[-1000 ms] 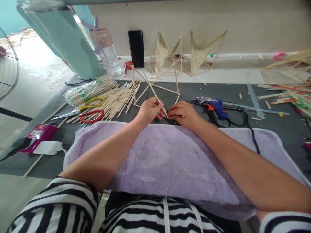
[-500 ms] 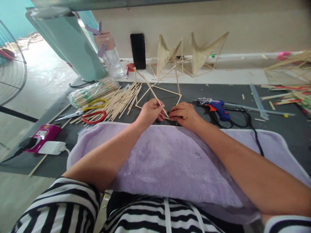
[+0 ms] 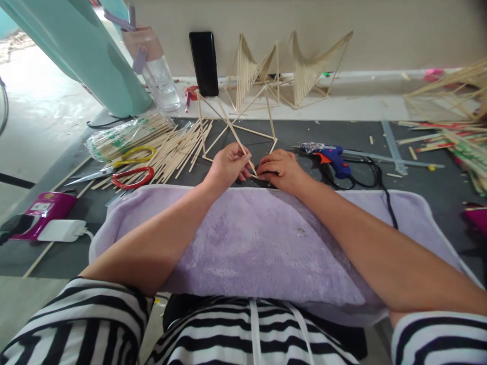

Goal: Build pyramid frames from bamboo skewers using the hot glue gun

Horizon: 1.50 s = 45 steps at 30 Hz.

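My left hand [image 3: 230, 165] is closed on a thin wooden stick [image 3: 236, 136] that slants from upper left down to the near corner of a wooden stick frame [image 3: 253, 132]. At that corner, my right hand [image 3: 280, 170] pinches the frame, its fingers close together and its fingertips partly hidden. The frame stands on the dark table [image 3: 292, 131], just beyond a lilac cloth [image 3: 258, 238]. To the right of my right hand lies a blue glue gun [image 3: 337, 161] with a black cord. Loose wooden sticks [image 3: 182, 152] are heaped left of my left hand.
Scissors [image 3: 133, 177], a bagged stick bundle [image 3: 125, 134] and a magenta power adapter [image 3: 47, 210] lie left. Behind stand a water bottle [image 3: 158, 76], a black phone [image 3: 204, 63] and two finished-looking stick models [image 3: 247, 71]. More sticks [image 3: 456, 144] are at the right.
The view has shifted, so most things appear a little further left and higher. Both hands keep their places at the frame's near corner, with the stick still in my left hand.
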Available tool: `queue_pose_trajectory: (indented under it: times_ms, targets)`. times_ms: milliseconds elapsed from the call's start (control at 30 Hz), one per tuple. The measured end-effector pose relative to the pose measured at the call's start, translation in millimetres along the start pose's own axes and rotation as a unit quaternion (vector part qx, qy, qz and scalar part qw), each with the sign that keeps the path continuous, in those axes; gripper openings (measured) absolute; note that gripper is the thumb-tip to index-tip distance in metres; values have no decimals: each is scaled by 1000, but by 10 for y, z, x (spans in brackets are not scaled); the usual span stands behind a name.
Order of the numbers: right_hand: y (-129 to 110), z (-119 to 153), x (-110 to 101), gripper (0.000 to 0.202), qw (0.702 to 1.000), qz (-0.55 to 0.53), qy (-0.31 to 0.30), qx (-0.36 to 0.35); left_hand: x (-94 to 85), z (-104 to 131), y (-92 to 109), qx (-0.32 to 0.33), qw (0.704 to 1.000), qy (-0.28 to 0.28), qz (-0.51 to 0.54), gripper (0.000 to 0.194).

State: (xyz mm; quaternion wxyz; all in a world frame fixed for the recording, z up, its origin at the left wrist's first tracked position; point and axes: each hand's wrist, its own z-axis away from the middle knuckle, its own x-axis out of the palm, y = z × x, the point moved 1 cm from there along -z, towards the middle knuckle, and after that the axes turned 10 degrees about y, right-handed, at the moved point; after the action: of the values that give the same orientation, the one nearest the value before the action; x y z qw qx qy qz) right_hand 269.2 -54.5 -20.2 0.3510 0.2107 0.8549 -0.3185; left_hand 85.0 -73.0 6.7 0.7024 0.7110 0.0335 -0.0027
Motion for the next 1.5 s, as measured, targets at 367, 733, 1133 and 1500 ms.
queue_pose_trajectory:
  times_ms: [367,733,1133,1500]
  targets:
    - [-16,-14,-23,10,998,-42,-30,-19,10,34,28,5,1000,-6,2,7]
    - [36,-65,-8,8,994,-85,-35,-55,33,55,59,1,1000,2,10,5]
    - [44,-48,-19,10,993,-85,-43,-64,63,46,29,0,1000,-17,20,6]
    - [59,-40,-26,9,991,-93,-58,-79,48,50,-15,37,998,-54,-21,3]
